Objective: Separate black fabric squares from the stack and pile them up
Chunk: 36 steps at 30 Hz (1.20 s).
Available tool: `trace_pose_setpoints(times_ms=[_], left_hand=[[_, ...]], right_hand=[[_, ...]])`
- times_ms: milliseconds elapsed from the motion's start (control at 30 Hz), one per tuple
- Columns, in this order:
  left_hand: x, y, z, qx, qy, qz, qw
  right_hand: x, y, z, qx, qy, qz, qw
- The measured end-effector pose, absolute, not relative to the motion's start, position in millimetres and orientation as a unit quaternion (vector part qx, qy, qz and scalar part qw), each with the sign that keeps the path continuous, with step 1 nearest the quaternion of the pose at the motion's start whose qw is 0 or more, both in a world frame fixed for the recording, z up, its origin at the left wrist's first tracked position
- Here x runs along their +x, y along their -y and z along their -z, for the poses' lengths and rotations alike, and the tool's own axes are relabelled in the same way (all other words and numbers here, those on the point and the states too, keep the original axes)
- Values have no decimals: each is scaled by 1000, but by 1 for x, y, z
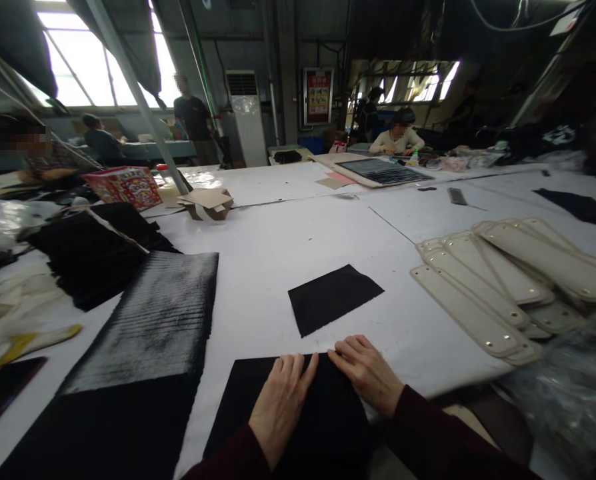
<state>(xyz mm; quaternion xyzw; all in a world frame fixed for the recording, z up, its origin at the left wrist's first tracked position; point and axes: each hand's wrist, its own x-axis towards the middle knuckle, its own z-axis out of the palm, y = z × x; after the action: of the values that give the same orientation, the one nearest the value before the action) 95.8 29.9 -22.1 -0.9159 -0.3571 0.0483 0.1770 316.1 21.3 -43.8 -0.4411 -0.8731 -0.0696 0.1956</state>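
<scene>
Near the front edge of the white table lies a black fabric piece [243, 400], partly under my hands and forearms. At its far edge, my left hand [284, 393] presses down with bent fingers, the index finger reaching forward along the cloth. My right hand [365, 372] grips the same edge at the right corner, its fingers curled and the index fingertip close to the left one. The thumbs are mostly hidden. Just beyond my hands, a smaller black fabric piece [335, 298] rests flat. To the left lies a long black strip [163, 320] with a whitish coated area.
A stack of black fabric [98, 243] stands at the left, near an open cardboard box [208, 202]. Several beige panels with metal studs [478, 293] overlap at the right, beside clear plastic [573, 380]. A phone-like device [457, 195] lies farther back. Other people sit or stand beyond.
</scene>
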Motion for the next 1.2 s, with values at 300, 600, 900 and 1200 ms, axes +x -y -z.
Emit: trace_pose_setpoints(times_ms=[300, 600, 900, 1200], left_hand=[[99, -29, 19, -916, 367, -49, 153], [65, -30, 32, -915, 393, 26, 88], [27, -32, 36, -898, 426, 21, 102], [-20, -39, 25, -871, 486, 62, 30]], right_hand=[[291, -7, 32, -537, 804, 14, 255], [233, -5, 48, -566, 802, 53, 185], [260, 1, 42, -564, 806, 146, 107], [296, 10, 46, -571, 797, 168, 99]])
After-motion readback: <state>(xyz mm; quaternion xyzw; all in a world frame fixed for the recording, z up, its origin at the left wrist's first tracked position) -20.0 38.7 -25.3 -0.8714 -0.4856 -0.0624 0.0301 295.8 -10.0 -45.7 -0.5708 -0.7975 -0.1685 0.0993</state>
